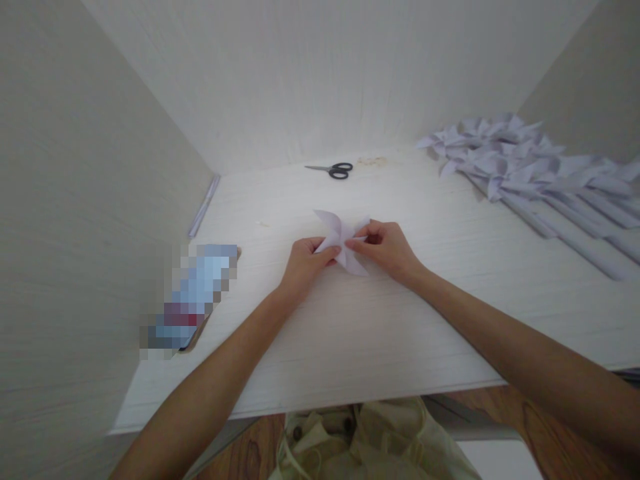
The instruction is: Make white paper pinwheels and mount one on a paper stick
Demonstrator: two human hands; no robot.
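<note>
A white paper pinwheel with curved blades is held up between my two hands, above the middle of the table. My left hand pinches its left side, thumb lying near the centre. From the other side my right hand grips it, with thumb and index finger close to the middle. One blade points up and left, another down and right. Beyond the hands lie scissors with black handles, blades pointing left.
At the right is a pile of paper pinwheels on rolled paper sticks. Thin paper rolls lie along the left wall. A phone with a blurred screen rests near the left edge of the white table. White walls enclose the back and left.
</note>
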